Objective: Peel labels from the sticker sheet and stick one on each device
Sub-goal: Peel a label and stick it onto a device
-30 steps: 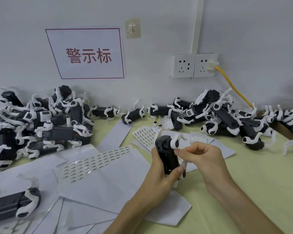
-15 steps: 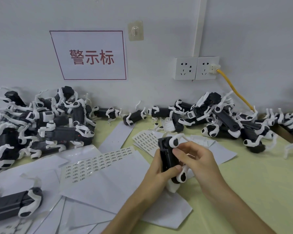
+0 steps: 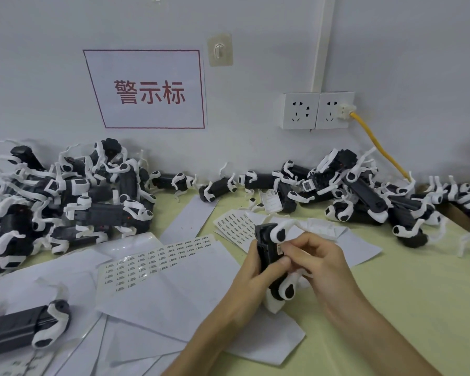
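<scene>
**Label meets device at the centre of the bench**

The left hand (image 3: 251, 278) grasps a black device (image 3: 266, 248) upright, fingers wrapped behind its body and the thumb laid across the front. This seems meant to steady the device and turn its flat face up toward the eyes. The right hand (image 3: 318, 260) comes in from three o'clock with curled fingers, apparently pinching a small pale label (image 3: 278, 249) against that face. How firmly the label is seated I cannot tell. The step in hand looks like placing and pressing it.

The device is a hard, matt black block with glossy white curved clips at the top and bottom, each marked with a black oval.

At nine o'clock from the hands a sticker sheet (image 3: 158, 260) lies flat, within easy reach for the next peel. Its rows of tiny printed labels run out toward the near edge. A second sheet (image 3: 235, 226) sits at eleven o'clock, just beyond the device. Smooth blank backing papers (image 3: 158, 302) overlap under both sheets.

Tangled heaps of devices lie along the wall at ten o'clock (image 3: 65, 202) and two o'clock (image 3: 364, 196). One lone device (image 3: 19, 329) lies at eight o'clock. The bench (image 3: 404, 294) has a pale yellow-green, even surface.
</scene>
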`<state>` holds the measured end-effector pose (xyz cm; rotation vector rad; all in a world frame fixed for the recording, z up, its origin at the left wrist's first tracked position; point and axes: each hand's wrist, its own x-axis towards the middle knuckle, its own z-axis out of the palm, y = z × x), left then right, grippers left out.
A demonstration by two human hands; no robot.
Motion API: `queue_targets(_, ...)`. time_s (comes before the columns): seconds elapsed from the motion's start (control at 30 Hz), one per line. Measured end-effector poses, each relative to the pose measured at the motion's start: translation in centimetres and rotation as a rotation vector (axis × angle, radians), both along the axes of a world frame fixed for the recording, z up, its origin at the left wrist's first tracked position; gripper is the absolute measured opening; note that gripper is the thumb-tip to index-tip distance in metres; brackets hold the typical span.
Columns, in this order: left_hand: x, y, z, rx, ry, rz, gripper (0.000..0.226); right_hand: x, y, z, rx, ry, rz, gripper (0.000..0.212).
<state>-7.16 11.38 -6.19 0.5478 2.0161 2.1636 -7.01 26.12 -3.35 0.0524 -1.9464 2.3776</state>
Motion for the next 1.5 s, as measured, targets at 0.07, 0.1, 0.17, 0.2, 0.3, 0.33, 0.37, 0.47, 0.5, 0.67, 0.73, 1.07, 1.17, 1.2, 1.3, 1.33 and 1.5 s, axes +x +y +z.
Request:
queue_targets(0.07,-0.4,0.0,0.1,0.062,-0.081,0.055,0.043,0.1,-0.3,-0.2,0.106,0.058,-0.016,0.012)
queue_targets(0.1,-0.6,0.0,0.1,0.094,-0.121,0.091,0.042,0.1,-0.5,-0.3,0.154,0.073,-0.003,0.014)
queue_targets(0.17,-1.0,0.1,0.0,0.136,-0.195,0.147,0.035,0.2,-0.8,-0.3,0.216,0.095,0.020,0.023)
queue_targets(0.2,-1.1,0.2,-0.1,0.138,-0.227,0.165,0.028,0.3,-0.9,-0.3,0.230,0.111,0.026,0.028)
queue_targets(0.3,-1.4,0.3,-0.2,0.170,-0.318,0.229,0.027,0.3,-1.0,-0.5,0.263,0.162,0.041,0.031)
queue_targets(0.33,-1.5,0.2,-0.2,0.201,-0.342,0.242,0.041,0.4,-1.0,-0.5,0.282,0.171,0.041,0.030)
queue_targets(0.37,-1.6,0.2,-0.2,0.235,-0.361,0.244,0.057,0.3,-1.0,-0.6,0.304,0.178,0.040,0.029)
queue_targets(0.47,-1.7,0.0,-0.1,0.283,-0.388,0.235,0.066,0.3,-1.2,-0.8,0.362,0.211,0.041,0.030)
queue_targets(0.5,-1.8,-0.1,-0.2,0.276,-0.392,0.232,0.058,0.3,-1.1,-0.8,0.374,0.227,0.043,0.031)
queue_targets(0.67,-1.7,-0.2,-0.2,0.223,-0.364,0.198,0.016,0.0,-0.7,-1.2,0.385,0.241,0.054,0.032)
queue_targets(0.73,-1.6,-0.2,0.0,0.225,-0.361,0.193,0.015,0.0,-0.7,-1.2,0.383,0.243,0.056,0.033)
queue_targets(1.07,-1.0,0.2,0.8,0.316,-0.448,0.202,0.046,0.1,-1.0,-1.1,0.348,0.239,0.063,0.032)
queue_targets(1.17,-0.9,0.0,1.0,0.310,-0.488,0.167,0.047,0.2,-1.1,-1.0,0.335,0.220,0.068,0.032)
queue_targets(1.2,-0.9,-0.1,1.1,0.320,-0.498,0.169,0.047,0.3,-1.1,-1.0,0.340,0.217,0.076,0.032)
queue_targets(1.3,-1.1,-0.2,1.2,0.352,-0.522,0.179,0.041,0.6,-1.4,-1.0,0.373,0.244,0.115,0.036)
queue_targets(1.33,-1.1,-0.3,1.2,0.361,-0.525,0.177,0.039,0.7,-1.4,-1.0,0.384,0.262,0.127,0.037)
queue_targets(1.5,-0.9,-1.0,1.5,0.356,-0.491,0.077,0.034,1.1,-1.4,-1.0,0.612,0.434,0.155,0.051)
